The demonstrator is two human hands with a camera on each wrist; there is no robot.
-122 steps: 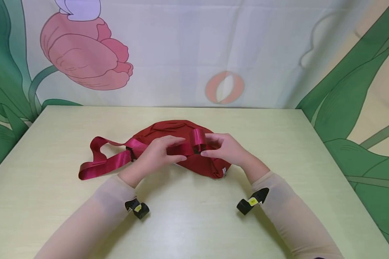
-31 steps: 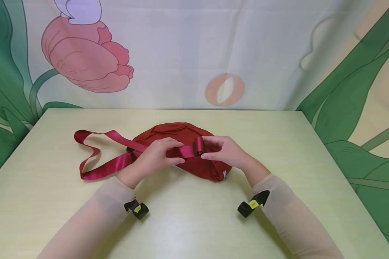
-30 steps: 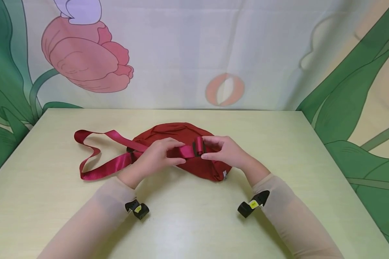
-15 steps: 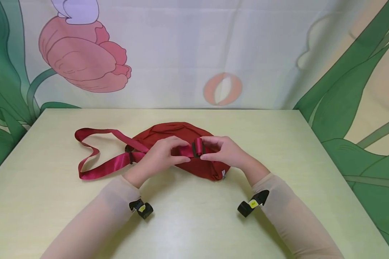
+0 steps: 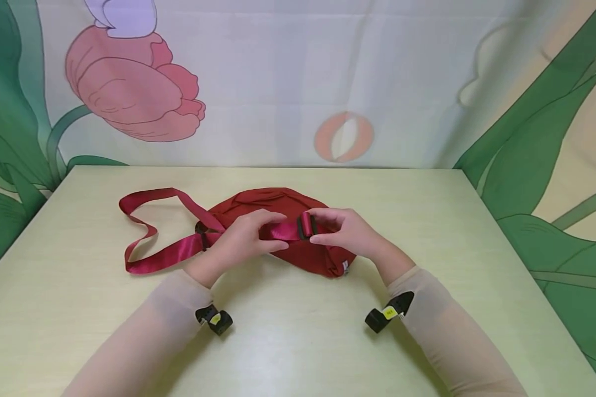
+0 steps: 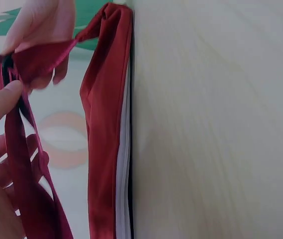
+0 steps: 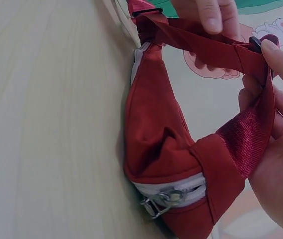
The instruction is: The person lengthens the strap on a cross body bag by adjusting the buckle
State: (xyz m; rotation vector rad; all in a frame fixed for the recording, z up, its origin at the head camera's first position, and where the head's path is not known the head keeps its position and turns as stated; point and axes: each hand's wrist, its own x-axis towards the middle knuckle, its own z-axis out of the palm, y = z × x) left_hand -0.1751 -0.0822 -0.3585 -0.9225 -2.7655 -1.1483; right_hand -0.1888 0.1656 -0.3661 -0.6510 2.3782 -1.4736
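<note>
A red waist bag [image 5: 283,201] lies on the table, its shiny crimson strap [image 5: 166,256] attached. Above the bag, my right hand [image 5: 350,231] pinches the black slide buckle [image 5: 306,226], through which a small strap loop passes. My left hand [image 5: 240,240] grips the strap just left of that buckle; in the left wrist view its thumb [image 6: 2,102] presses there. The right wrist view shows the right thumb [image 7: 280,62] at the buckle, and the bag's white zipper with a metal pull [image 7: 168,196]. Part of the strap is hidden behind the left hand.
The pale wooden table [image 5: 298,342] extends around the bag. Left of it, a wide strap loop lies spread out, with a second black fitting [image 5: 202,234] near the bag's left end. A printed curtain [image 5: 258,82] hangs behind the table's far edge.
The strap loop standing at the buckle has become much smaller. The loose loop on the left has widened and shifted slightly. My left hand moved a little right, then back; the right stays nearly still.
</note>
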